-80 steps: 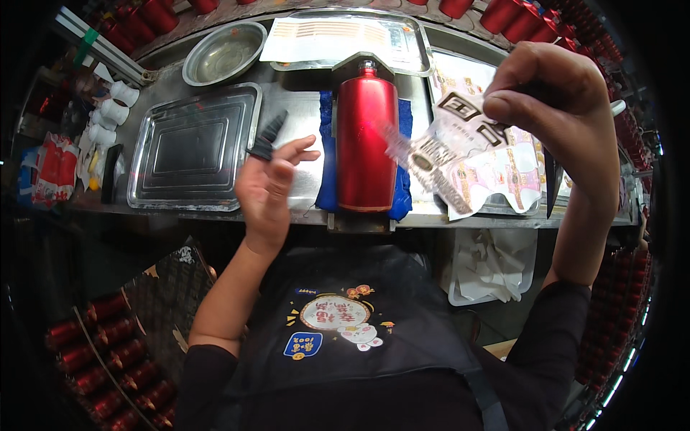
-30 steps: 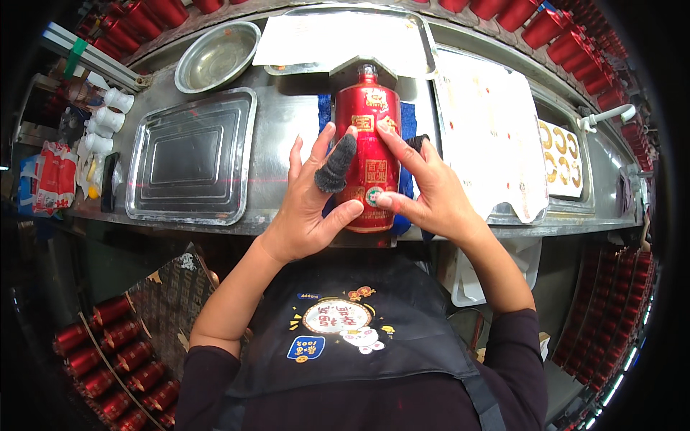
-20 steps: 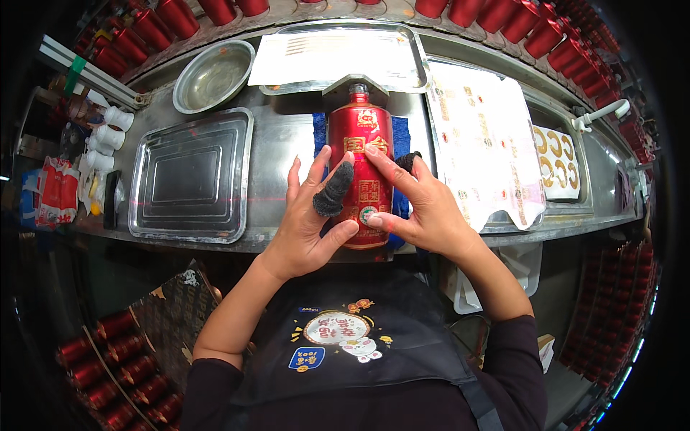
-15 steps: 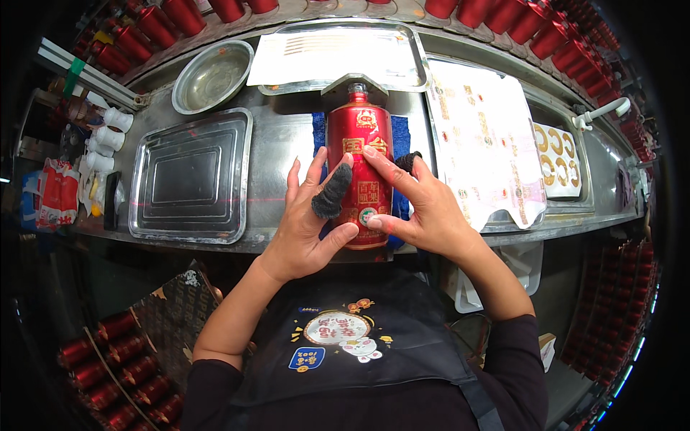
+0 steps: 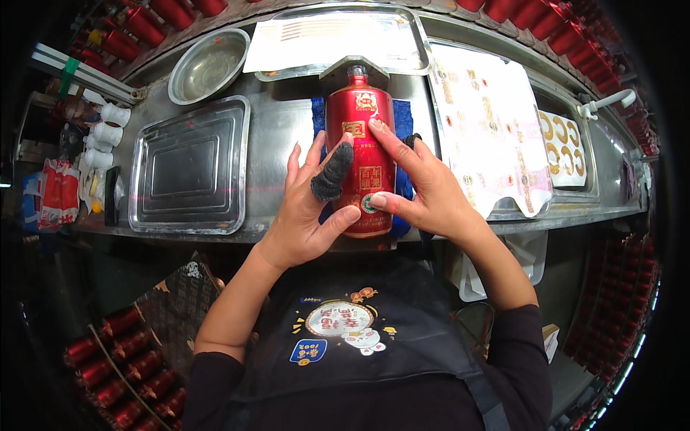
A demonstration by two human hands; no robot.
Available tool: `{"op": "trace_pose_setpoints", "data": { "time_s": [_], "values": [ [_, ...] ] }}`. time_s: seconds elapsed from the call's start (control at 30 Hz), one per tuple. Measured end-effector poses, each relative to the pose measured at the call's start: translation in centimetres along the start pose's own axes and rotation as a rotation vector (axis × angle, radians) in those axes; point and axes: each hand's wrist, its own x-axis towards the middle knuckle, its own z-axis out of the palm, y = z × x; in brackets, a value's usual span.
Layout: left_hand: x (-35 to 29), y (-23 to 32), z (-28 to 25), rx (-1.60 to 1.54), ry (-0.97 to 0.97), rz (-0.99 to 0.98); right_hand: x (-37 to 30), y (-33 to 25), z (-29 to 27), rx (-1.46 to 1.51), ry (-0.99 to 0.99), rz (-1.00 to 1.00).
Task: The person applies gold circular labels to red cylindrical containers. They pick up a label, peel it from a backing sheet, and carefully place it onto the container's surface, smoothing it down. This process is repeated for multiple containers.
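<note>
A red bottle (image 5: 368, 159) with gold labels lies on its back on a blue cloth (image 5: 402, 118), its neck pointing away from me. Against its left side rests my left hand (image 5: 296, 219), fingers spread and the thumb by the bottle's lower end. A black sleeve (image 5: 333, 172) covers one of its fingers. From the right, my right hand (image 5: 440, 195) reaches over the bottle, index fingertip on the right part of the upper square label (image 5: 353, 130). Its thumb tip touches beside the small round green-and-white sticker (image 5: 367, 204). Another black sleeve shows on this hand.
Behind the bottle's neck stands a metal holder (image 5: 336, 77). A clear-rimmed tray (image 5: 188, 169) and a metal bowl (image 5: 208, 68) are to the left. Label sheets (image 5: 485, 126) lie right, and a tray with white paper (image 5: 323, 43) sits behind. Red bottles line the back.
My right index fingertip has slid slightly up onto the right half of the upper label. My left hand keeps its place at the bottle. The whole view has shifted a little.
</note>
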Motion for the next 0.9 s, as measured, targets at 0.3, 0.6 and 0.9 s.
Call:
{"op": "trace_pose_setpoints", "data": {
  "time_s": [0.3, 0.6, 0.9],
  "values": [
    [-0.5, -0.7, 0.8, -0.382, 0.076, -0.086, -0.1, 1.8, 1.2, 0.337, 0.098, -0.136],
    [-0.5, -1.8, 1.1, -0.527, 0.078, -0.045, -0.8, 2.8, 1.6, 0.282, 0.054, -0.152],
    [-0.3, -1.5, 0.8, -0.373, 0.054, -0.022, -1.1, 2.9, 1.9, 0.166, 0.076, -0.223]
  ]
}}
